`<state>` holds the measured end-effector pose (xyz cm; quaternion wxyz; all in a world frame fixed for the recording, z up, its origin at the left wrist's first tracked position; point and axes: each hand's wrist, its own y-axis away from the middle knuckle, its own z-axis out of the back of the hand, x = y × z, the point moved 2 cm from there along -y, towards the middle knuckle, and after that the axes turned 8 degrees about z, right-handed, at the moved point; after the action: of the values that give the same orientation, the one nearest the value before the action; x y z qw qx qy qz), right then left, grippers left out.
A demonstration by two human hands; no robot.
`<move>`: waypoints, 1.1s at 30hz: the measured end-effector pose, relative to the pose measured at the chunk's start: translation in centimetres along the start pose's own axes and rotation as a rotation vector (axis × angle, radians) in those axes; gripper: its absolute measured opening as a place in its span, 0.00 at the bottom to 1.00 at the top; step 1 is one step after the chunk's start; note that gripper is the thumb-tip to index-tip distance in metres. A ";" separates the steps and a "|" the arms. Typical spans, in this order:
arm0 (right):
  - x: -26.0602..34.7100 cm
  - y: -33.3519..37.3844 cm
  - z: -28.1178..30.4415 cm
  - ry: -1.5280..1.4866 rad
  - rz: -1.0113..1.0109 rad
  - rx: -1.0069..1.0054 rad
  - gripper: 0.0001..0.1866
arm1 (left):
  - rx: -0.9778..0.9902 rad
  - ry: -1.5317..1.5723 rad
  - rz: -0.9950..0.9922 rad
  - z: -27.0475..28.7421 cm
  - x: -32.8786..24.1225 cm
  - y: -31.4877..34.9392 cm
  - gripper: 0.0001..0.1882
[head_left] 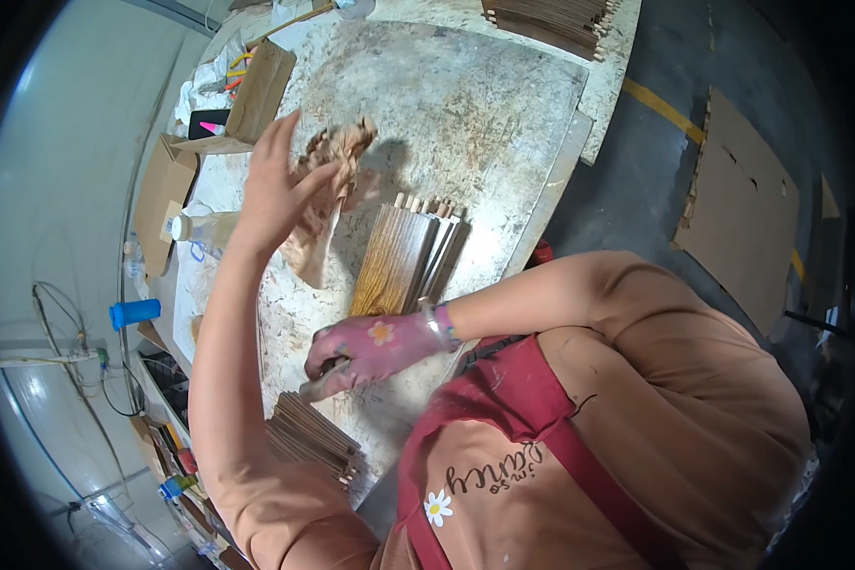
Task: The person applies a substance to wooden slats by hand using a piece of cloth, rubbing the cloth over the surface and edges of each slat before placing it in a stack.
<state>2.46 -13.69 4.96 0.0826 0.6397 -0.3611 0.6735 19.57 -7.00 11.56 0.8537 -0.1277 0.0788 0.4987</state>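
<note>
My left hand (280,190) is bare and raised over the left side of the worktable, its fingers spread. Next to its thumb is a crumpled, brown-stained cloth (337,161), partly blurred; the hand does not visibly grip it. My right hand (366,353) wears a pinkish-purple glove with a flower on it. Its fingers curl inward, and whatever they may hold is hidden. Just beyond that hand lies a row of wood-grain slats (394,255) with pale pegs at their far ends. Close to its fingertips, on the near side, sits a fanned stack of brown slats (313,432).
The stained white worktable (475,104) carries another slat stack (551,21) at the far right. Along its left edge stand a cardboard box (259,90), a clear bottle (204,228) and a blue cup (135,313). A cardboard sheet (741,199) is on the right.
</note>
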 end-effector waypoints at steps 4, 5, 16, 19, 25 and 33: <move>3.4 4.5 6.7 0.028 -0.044 -0.328 0.23 | 0.078 0.116 0.367 2.6 0.3 6.4 0.22; 4.0 6.2 9.0 0.059 0.005 -0.468 0.21 | 0.074 0.118 0.388 1.9 -0.5 8.1 0.19; 3.4 12.1 15.2 -0.155 -0.193 -0.884 0.23 | 0.184 0.521 0.359 -4.7 -4.5 15.0 0.39; 4.3 10.7 15.0 0.060 -0.242 -0.818 0.26 | 0.200 0.608 0.379 -3.8 -4.0 15.5 0.39; 7.2 9.7 14.8 0.012 -0.109 -0.815 0.20 | 0.313 1.231 0.450 -1.3 -2.7 16.6 0.53; 6.9 9.6 13.7 -0.083 -0.050 -0.731 0.25 | 0.223 1.349 0.479 -1.2 -3.5 17.8 0.54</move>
<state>6.83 -31.18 6.57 0.3076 0.6035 -0.5651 0.4710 2.36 -1.87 8.83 0.4945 -0.2992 0.6646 0.4735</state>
